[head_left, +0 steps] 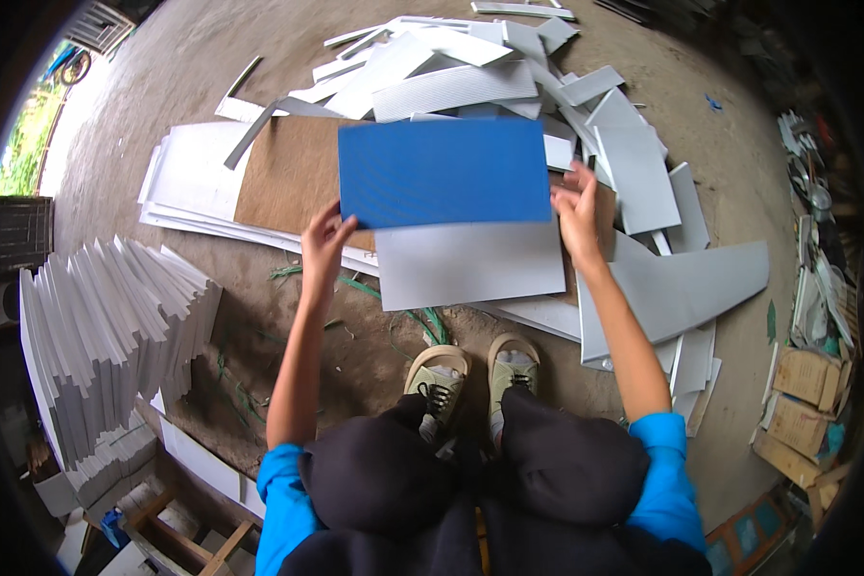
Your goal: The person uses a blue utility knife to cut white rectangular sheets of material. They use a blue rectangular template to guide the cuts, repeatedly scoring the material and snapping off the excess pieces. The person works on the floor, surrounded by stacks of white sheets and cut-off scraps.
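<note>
Between my two hands is a flat blue rectangular sheet (444, 173), held up over the boards on the floor. My left hand (326, 235) grips its lower left corner, thumb along the edge. At the sheet's right edge is my right hand (576, 206), its thumb and fingers closed about the side. Just below the blue sheet lies a white rectangular panel (470, 267), partly covered by it. Under both, a brown board (283, 178) rests on a stack of long white boards (192, 182).
A heap of white offcuts (451, 58) lies beyond the sheet and spreads right. Many thin white panels stand in a row (115, 326) at the left. Green strapping (437, 324) lies by my shoes (442, 374). Cardboard boxes (802, 403) sit at the right.
</note>
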Tool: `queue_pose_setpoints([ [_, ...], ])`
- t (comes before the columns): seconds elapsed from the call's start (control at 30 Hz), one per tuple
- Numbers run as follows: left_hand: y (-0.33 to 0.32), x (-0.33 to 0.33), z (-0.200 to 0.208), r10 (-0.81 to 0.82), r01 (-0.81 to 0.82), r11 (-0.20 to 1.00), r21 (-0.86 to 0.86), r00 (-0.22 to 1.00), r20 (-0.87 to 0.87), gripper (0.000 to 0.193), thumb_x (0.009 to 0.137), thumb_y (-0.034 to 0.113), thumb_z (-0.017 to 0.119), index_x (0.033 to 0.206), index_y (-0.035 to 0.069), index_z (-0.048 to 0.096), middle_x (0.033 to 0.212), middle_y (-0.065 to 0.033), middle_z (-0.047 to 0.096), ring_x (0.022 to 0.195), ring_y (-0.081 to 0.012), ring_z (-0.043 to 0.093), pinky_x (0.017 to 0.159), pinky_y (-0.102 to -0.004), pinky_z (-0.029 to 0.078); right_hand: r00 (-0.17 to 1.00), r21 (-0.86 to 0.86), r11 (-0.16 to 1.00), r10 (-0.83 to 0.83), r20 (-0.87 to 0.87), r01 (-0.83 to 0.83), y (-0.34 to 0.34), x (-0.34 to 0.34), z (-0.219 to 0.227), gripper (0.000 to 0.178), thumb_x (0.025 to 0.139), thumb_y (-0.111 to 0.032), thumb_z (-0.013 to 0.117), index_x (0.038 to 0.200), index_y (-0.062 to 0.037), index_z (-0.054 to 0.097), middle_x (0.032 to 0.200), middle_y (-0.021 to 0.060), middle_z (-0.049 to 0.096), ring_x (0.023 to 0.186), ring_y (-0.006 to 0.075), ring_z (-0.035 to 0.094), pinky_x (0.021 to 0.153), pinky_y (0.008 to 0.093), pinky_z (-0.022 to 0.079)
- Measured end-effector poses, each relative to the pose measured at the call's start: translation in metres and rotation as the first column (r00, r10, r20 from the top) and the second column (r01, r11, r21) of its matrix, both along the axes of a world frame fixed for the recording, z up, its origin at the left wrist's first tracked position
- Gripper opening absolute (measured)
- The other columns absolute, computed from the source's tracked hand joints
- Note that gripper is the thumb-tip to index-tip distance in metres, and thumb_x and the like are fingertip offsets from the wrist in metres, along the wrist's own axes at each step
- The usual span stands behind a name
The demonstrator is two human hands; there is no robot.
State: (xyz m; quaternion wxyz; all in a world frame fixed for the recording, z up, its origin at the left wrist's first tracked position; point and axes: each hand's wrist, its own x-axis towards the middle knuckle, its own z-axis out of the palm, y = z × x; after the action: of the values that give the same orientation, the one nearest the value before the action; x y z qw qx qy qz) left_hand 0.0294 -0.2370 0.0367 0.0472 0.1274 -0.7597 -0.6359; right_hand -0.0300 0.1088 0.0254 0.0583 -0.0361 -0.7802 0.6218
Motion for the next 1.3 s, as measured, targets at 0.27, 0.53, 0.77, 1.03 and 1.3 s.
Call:
queue_pose_setpoints([
  [0.27,0.033,0.089,-0.042,-0.017,0.027,0.992,-0.122,0.996,0.085,0.043,0.075,0.012,0.067,0.115,0.003,0.055,0.103,-0.0080,0.055,0.082,-0.0132,0.054,0.073,-0.0278,0.047,0.997,0.152,0.987,-0.064,0.049,0.056,0.024,0.098,-0.011,0.052,0.080,0.010,0.046,0.126,-0.0070,0.030,0.114,0.0142,0.036,0.093,0.0222,0.055,0.078,0.0305,0.049],
  [0.53,0.045,0.100,-0.046,0.002,0.027,0.971,-0.239,0.993,0.121,0.042,0.073,0.015,0.069,0.112,0.007,0.057,0.101,-0.0082,0.055,0.080,-0.0157,0.055,0.071,-0.0278,0.048,0.995,0.157,0.985,-0.084,0.056,0.075,0.028,0.101,-0.023,0.055,0.077,0.012,0.048,0.126,-0.0058,0.029,0.112,0.0145,0.036,0.091,0.0219,0.054,0.078,0.0304,0.049],
  [0.77,0.053,0.098,-0.062,0.114,-0.143,0.694,-0.705,0.990,-0.089,0.052,0.074,0.023,0.069,0.115,0.002,0.046,0.099,-0.0121,0.045,0.087,-0.0217,0.050,0.074,-0.0330,0.045,0.998,0.187,0.980,-0.064,-0.011,0.065,0.037,0.073,-0.045,0.053,0.076,0.012,0.050,0.123,-0.0043,0.032,0.108,0.0147,0.039,0.090,0.0215,0.052,0.077,0.0298,0.050],
  [1.03,0.042,0.065,-0.066,-0.018,0.057,0.991,-0.118,0.952,0.306,0.059,0.079,0.026,0.066,0.119,-0.006,0.035,0.098,-0.0157,0.057,0.085,-0.0181,0.056,0.074,-0.0278,0.046,0.899,0.237,0.968,-0.172,0.402,0.080,0.024,0.028,-0.035,0.053,0.075,-0.006,0.060,0.121,-0.0097,0.034,0.115,0.0168,0.039,0.105,0.0287,0.044,0.087,0.0382,0.041],
  [1.3,0.035,0.025,-0.014,-0.221,0.226,0.972,0.068,0.973,-0.074,0.034,0.080,0.004,0.062,0.104,0.003,0.038,0.099,-0.0110,0.057,0.090,-0.0178,0.058,0.075,-0.0296,0.047,0.983,-0.179,0.984,0.046,0.178,-0.014,0.028,0.010,0.031,0.053,0.082,-0.003,0.055,0.129,-0.0074,0.032,0.109,0.0098,0.049,0.105,0.0184,0.047,0.091,0.0288,0.036],
])
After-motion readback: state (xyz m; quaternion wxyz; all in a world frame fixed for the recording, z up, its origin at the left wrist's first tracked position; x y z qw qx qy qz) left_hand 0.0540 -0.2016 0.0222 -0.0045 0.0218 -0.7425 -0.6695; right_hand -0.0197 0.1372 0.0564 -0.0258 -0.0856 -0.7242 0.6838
